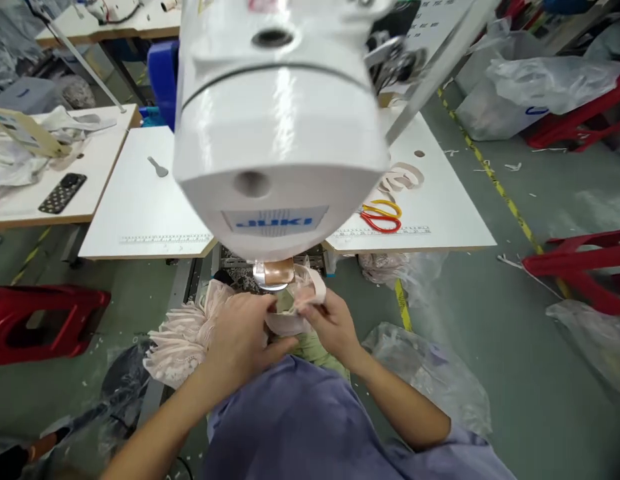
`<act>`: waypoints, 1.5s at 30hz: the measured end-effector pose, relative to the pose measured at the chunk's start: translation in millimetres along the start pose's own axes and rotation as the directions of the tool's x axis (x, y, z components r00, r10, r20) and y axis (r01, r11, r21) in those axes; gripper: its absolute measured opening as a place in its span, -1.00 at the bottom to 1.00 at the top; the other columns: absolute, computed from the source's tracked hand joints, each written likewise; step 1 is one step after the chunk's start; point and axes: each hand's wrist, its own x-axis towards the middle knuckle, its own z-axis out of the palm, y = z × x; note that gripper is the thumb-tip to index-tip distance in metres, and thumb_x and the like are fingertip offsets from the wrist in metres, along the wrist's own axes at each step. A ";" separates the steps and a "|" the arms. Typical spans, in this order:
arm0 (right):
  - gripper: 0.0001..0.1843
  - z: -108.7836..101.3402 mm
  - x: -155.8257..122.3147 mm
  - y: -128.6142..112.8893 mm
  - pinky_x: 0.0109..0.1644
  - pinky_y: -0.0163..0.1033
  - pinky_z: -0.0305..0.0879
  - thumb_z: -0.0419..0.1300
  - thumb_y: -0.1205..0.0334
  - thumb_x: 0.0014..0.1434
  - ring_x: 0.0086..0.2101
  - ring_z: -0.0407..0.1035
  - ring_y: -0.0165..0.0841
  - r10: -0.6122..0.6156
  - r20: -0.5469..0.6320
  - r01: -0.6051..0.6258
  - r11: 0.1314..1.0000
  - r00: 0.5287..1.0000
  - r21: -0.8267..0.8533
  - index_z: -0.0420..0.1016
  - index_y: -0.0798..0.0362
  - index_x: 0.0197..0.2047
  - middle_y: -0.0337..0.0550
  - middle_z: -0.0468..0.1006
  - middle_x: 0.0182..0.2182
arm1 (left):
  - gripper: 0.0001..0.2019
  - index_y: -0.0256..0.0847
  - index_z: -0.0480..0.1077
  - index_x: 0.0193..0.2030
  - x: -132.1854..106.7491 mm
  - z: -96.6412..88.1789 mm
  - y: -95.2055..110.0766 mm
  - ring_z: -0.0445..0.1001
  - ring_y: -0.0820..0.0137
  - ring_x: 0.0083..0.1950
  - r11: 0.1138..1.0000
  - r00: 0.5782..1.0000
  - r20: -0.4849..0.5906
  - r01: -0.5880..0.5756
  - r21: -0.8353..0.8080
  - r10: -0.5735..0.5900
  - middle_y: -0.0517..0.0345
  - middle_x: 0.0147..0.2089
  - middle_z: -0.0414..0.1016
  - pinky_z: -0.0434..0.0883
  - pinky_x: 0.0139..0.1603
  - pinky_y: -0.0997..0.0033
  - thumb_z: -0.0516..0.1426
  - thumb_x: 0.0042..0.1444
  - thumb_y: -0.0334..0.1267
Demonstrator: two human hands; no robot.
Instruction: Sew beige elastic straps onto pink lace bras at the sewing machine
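My left hand [240,333] and my right hand [333,323] meet just below the head of a white sewing machine [275,127]. Both pinch a pale pink fabric piece [303,303] with a band looping up toward the machine's metal foot [275,275]. A bundle of pink lace-edged pieces [177,340] hangs at my left wrist. The needle itself is hidden by the machine head.
The white sewing table [440,207] carries red and yellow scissors [383,215] and pink fabric rings [403,177]. Red plastic stools stand at left [40,320] and right [585,267]. Clear plastic bags [430,373] lie on the green floor. A side table [90,173] holds a phone [63,192].
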 end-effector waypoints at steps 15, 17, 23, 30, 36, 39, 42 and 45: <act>-0.80 -8.5 -32.7 -3.9 -0.22 -0.19 0.55 0.32 0.46 0.20 -0.32 0.55 -0.29 -0.629 0.265 0.678 0.621 0.731 -0.394 0.62 0.08 -0.11 -0.17 0.62 -0.37 | -0.83 -0.23 0.40 -0.29 -1.8 14.2 -15.1 0.28 0.39 -0.44 0.924 0.896 -0.233 -0.346 0.166 0.377 0.20 -0.53 0.38 0.22 -0.32 0.34 0.03 0.26 -0.45; -0.79 -8.0 -32.6 -4.1 -0.21 -0.18 0.56 0.32 0.47 0.19 -0.32 0.55 -0.29 -0.633 0.271 0.684 0.616 0.725 -0.391 0.62 0.08 -0.11 -0.16 0.62 -0.36 | -0.86 -0.22 0.39 -0.28 -2.1 14.7 -15.3 0.28 0.39 -0.45 0.926 0.895 -0.245 -0.346 0.148 0.373 0.21 -0.53 0.38 0.23 -0.33 0.34 0.04 0.25 -0.45; -0.75 -6.6 -33.4 -6.9 -0.13 -0.18 0.56 0.30 0.49 0.19 -0.20 0.59 -0.23 -0.563 0.237 0.610 0.720 0.792 -0.330 0.60 0.09 -0.06 -0.06 0.64 -0.26 | -0.92 -0.22 0.35 -0.14 -2.7 12.2 -21.2 0.29 0.40 -0.46 0.904 0.864 -0.273 -0.423 0.059 0.423 0.25 -0.50 0.36 0.24 -0.36 0.36 0.07 0.26 -0.41; -0.76 -5.9 -33.8 -14.9 -0.18 -0.23 0.57 0.28 0.45 0.21 -0.24 0.62 -0.23 -0.542 0.238 0.590 0.771 0.806 -0.241 0.59 0.07 -0.05 -0.09 0.66 -0.27 | -0.93 -0.21 0.34 -0.19 -5.7 8.0 -27.2 0.26 0.43 -0.51 0.790 0.770 -0.234 -0.613 -0.014 0.594 0.27 -0.55 0.33 0.26 -0.40 0.37 0.07 0.30 -0.43; -0.73 -5.9 -36.5 -17.6 -0.18 -0.30 0.57 0.30 0.46 0.21 -0.23 0.62 -0.25 -0.548 0.269 0.603 0.771 0.792 -0.205 0.59 0.09 -0.02 -0.18 0.64 -0.37 | -0.88 -0.21 0.31 -0.23 -9.8 11.2 -25.4 0.20 0.44 -0.55 0.790 0.777 -0.288 -0.605 -0.097 0.560 0.30 -0.58 0.26 0.27 -0.43 0.38 -0.01 0.33 -0.41; -0.79 -6.2 -36.2 -17.6 -0.15 -0.30 0.57 0.30 0.47 0.21 -0.22 0.62 -0.26 -0.564 0.270 0.618 0.761 0.780 -0.197 0.59 0.12 -0.07 -0.18 0.63 -0.40 | -0.93 -0.24 0.35 -0.16 -9.6 8.1 -24.1 0.23 0.44 -0.55 0.785 0.764 -0.300 -0.615 -0.073 0.571 0.30 -0.59 0.29 0.28 -0.45 0.39 0.05 0.31 -0.40; -0.79 -6.4 -36.1 -17.0 -0.15 -0.28 0.59 0.28 0.49 0.22 -0.25 0.62 -0.27 -0.556 0.279 0.611 0.772 0.783 -0.176 0.58 0.13 -0.07 -0.17 0.63 -0.40 | -0.94 -0.21 0.36 -0.20 -8.8 5.1 -23.1 0.21 0.45 -0.58 0.774 0.752 -0.285 -0.631 -0.049 0.595 0.31 -0.61 0.27 0.26 -0.47 0.39 0.08 0.30 -0.41; -0.71 -5.9 -35.6 -17.9 -0.16 -0.27 0.61 0.27 0.49 0.22 -0.28 0.62 -0.27 -0.552 0.296 0.611 0.774 0.779 -0.165 0.57 0.10 0.00 -0.22 0.63 -0.42 | -0.90 -0.19 0.33 -0.25 -9.3 5.2 -23.1 0.22 0.45 -0.59 0.777 0.760 -0.271 -0.626 -0.067 0.590 0.32 -0.62 0.25 0.25 -0.47 0.39 0.06 0.29 -0.41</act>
